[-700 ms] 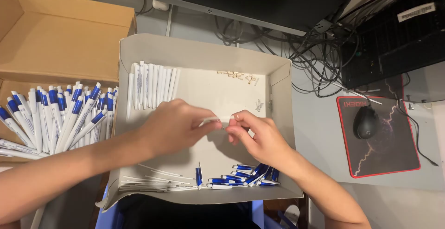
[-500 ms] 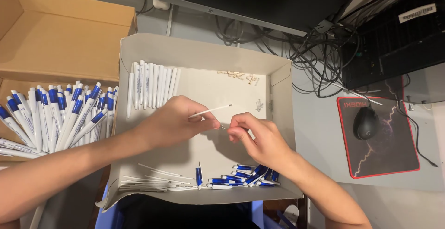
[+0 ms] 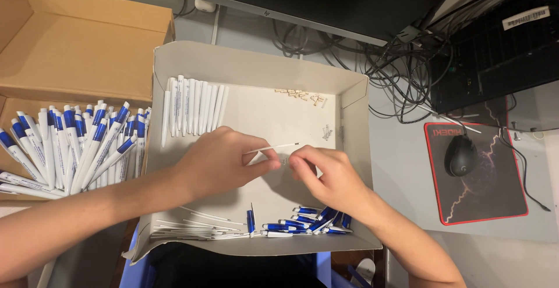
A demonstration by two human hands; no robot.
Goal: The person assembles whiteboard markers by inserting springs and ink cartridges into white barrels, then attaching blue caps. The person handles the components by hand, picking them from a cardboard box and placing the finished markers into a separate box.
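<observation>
**Head view: refill now free in the left hand, spring at the right fingertips**

Head view, centre of the frame: the left hand (image 3: 218, 163) is pinched on a thin white refill (image 3: 272, 147), whose dark tip points toward the right side of the picture. Just over half a second ago both hands met on that refill; now it has lifted clear and slants upward, and the right hand (image 3: 323, 174) has drawn a little apart, its fingertips closed on what looks like a small spring (image 3: 284, 160), too small to be sure. Judging from this, one pen part is about to be fitted to the other.

Both hands hover over the middle of a shallow white tray (image 3: 355, 93). Along its upper left lie white pen barrels (image 3: 192, 106) in a row; blue clip parts (image 3: 314, 223) sit at lower right, spare refills (image 3: 198, 230) at lower left. A cardboard box (image 3: 75, 37) of finished blue-and-white pens (image 3: 75, 145) fills the left. A mouse (image 3: 461, 154) rests on the table at right.
</observation>
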